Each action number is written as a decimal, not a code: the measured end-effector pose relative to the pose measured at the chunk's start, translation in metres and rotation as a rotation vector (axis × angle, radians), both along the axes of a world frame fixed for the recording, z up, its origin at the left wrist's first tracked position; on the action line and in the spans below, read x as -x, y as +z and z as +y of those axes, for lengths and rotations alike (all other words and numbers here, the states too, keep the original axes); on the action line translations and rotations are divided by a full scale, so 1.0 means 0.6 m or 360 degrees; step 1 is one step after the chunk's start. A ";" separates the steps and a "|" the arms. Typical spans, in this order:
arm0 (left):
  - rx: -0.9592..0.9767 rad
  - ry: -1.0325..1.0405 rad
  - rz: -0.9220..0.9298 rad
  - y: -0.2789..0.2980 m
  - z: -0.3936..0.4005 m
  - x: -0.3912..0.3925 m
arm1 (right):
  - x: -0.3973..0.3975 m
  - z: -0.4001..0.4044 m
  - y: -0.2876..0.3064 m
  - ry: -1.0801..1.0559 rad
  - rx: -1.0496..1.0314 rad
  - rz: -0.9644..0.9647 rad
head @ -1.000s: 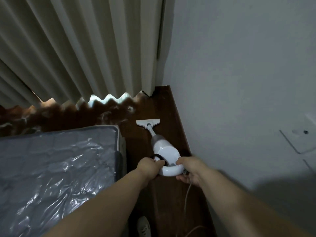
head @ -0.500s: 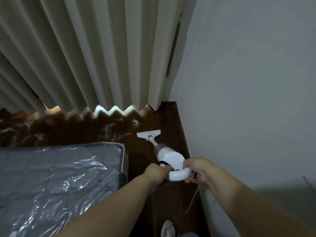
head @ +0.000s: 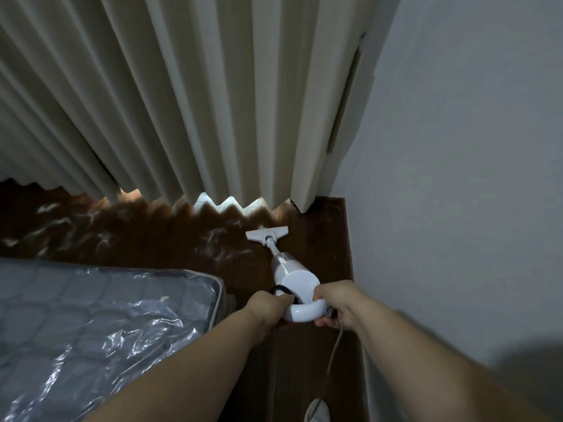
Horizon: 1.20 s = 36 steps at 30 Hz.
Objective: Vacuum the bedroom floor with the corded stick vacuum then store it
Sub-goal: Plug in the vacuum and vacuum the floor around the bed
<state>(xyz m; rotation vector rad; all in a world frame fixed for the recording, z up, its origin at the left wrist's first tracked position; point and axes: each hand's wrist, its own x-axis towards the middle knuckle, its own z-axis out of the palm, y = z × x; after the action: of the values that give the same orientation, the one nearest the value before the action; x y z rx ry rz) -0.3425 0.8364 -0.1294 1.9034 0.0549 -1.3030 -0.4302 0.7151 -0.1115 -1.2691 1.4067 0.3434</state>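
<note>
Down in the corner of the room, a white stick vacuum [head: 294,277] leans away from the person, its looped handle [head: 304,312] nearest the camera and its flat floor head [head: 267,233] resting on the dark wooden floor [head: 320,248] just short of the curtain hem; the thin tube runs from the head back up to the fat round body. Both hands are on the handle loop: the left hand [head: 268,306] has its fingers curled round the left side of the loop, beside a black strap or cable loop there; the right hand [head: 336,303] wraps the right side, fingers closed underneath it, so each grip is pressed tight round the handle. A pale cord [head: 335,345] leaves the handle by the right hand and hangs down toward the floor; where it ends is out of view. The pleated beige curtain [head: 182,102] hangs across the back, light showing under its zigzag hem. A mattress in clear plastic wrap [head: 91,324] fills the lower left, its corner close to the left hand. A plain pale wall [head: 457,178] stands on the right, near the vacuum. At the bottom edge a pale shape, possibly the toe of a shoe [head: 316,411], rests on the floor; dusty streaks mark the boards left of the floor head.
</note>
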 end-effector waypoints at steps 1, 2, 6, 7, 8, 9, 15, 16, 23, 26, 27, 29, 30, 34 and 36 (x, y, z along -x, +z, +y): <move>-0.0013 0.0017 -0.0018 -0.002 -0.016 -0.004 | -0.004 -0.017 -0.002 0.0005 -0.0020 -0.0012; -0.0017 0.0035 -0.0027 -0.005 -0.036 -0.009 | -0.011 -0.037 -0.003 0.0020 -0.0028 -0.0022; -0.0017 0.0097 -0.0076 -0.004 -0.089 -0.029 | -0.037 -0.093 -0.003 0.0037 -0.0065 -0.0079; -0.0024 0.0114 -0.0071 -0.005 -0.098 -0.036 | -0.044 -0.101 -0.002 0.0044 -0.0099 -0.0085; -0.0022 0.0131 -0.0057 -0.005 -0.105 -0.046 | -0.053 -0.108 -0.001 0.0049 -0.0143 -0.0095; -0.0020 0.0136 -0.0044 -0.003 -0.110 -0.056 | -0.061 -0.113 -0.002 0.0050 -0.0172 -0.0108; 0.0001 0.0150 0.0005 -0.005 -0.128 -0.132 | -0.128 -0.133 -0.019 0.0010 -0.0243 -0.0147; -0.0002 0.0134 0.0004 -0.008 -0.130 -0.145 | -0.139 -0.134 -0.021 0.0000 -0.0234 -0.0142; 0.0039 0.0054 0.0013 -0.035 -0.137 -0.264 | -0.247 -0.132 -0.027 -0.0105 -0.0208 -0.0102; 0.0055 0.0022 0.0020 -0.042 -0.140 -0.312 | -0.291 -0.130 -0.031 -0.0140 -0.0215 -0.0108; 0.0065 0.0005 0.0021 -0.044 -0.141 -0.324 | -0.302 -0.131 -0.033 -0.0156 -0.0209 -0.0107; 0.0073 -0.0020 0.0021 -0.046 -0.142 -0.341 | -0.317 -0.132 -0.038 -0.0156 -0.0185 -0.0084; 0.0078 -0.0024 0.0027 -0.046 -0.142 -0.346 | -0.322 -0.131 -0.041 -0.0156 -0.0174 -0.0070; 0.0095 -0.0051 0.0117 -0.054 -0.137 -0.340 | -0.314 -0.126 -0.048 -0.0164 -0.0154 -0.0039; 0.0093 -0.0060 0.0148 -0.057 -0.133 -0.328 | -0.300 -0.124 -0.050 -0.0154 -0.0151 -0.0026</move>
<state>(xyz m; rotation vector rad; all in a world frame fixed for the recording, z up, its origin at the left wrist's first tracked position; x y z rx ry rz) -0.1460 0.7563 -0.1635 1.8020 0.0281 -1.4033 -0.2500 0.6407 -0.1414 -1.1206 1.4163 0.3290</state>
